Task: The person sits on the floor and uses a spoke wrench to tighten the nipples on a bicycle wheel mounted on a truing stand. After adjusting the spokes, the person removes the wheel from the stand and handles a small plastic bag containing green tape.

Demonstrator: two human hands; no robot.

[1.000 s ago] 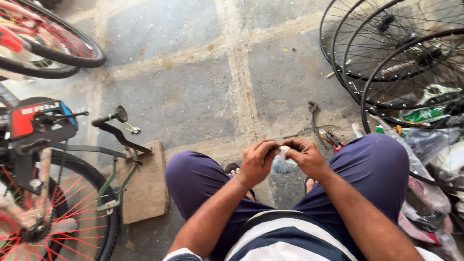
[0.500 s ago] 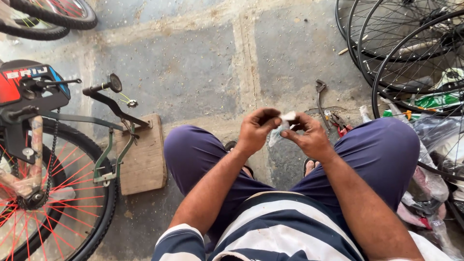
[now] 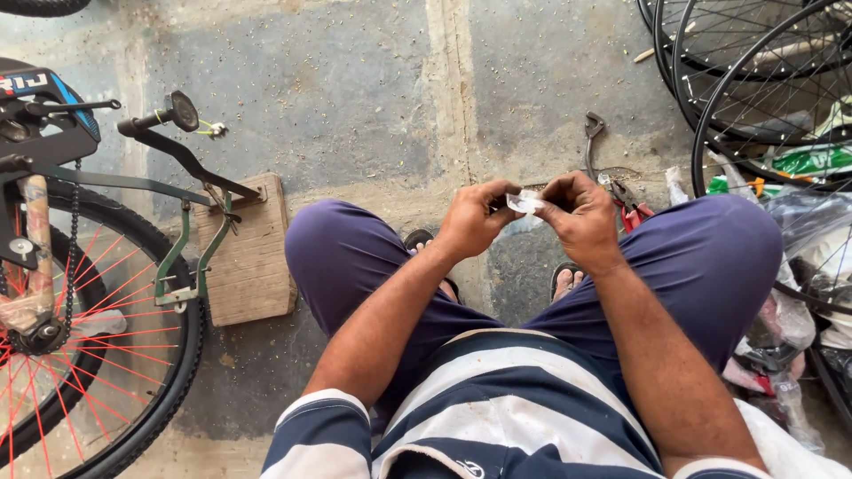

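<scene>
The head camera looks straight down on a seated person in dark purple trousers and a navy-and-white striped shirt, with both forearms reaching forward over the knees. The left hand [image 3: 475, 222] and the right hand [image 3: 581, 217] meet just in front of the knees, fingertips nearly touching, and together they pinch a small clear plastic packet [image 3: 524, 202] held between them above the grey stone-slab floor [image 3: 355, 115]. Each hand is closed on one end of that packet, the left on its left end and the right on its right end; what the packet contains is too small to tell.

Taking the packet as the landmark: just below it, between the legs, the toes of two sandalled feet [image 3: 565, 280] show. Close to its right, partly behind the right hand, lie red-handled pliers [image 3: 628, 206], and beyond them a slim dark metal wrench [image 3: 590, 142] rests on the floor. Further right stand several black spoked bicycle wheels [image 3: 754, 80], with crumpled plastic bags [image 3: 794, 231] beside the right knee. Well to the left of the packet a pale rectangular wooden block [image 3: 253, 257] lies on the floor, touched by a green metal kickstand [image 3: 191, 257]. Further left is a bicycle wheel with red spokes [image 3: 98, 355].
</scene>
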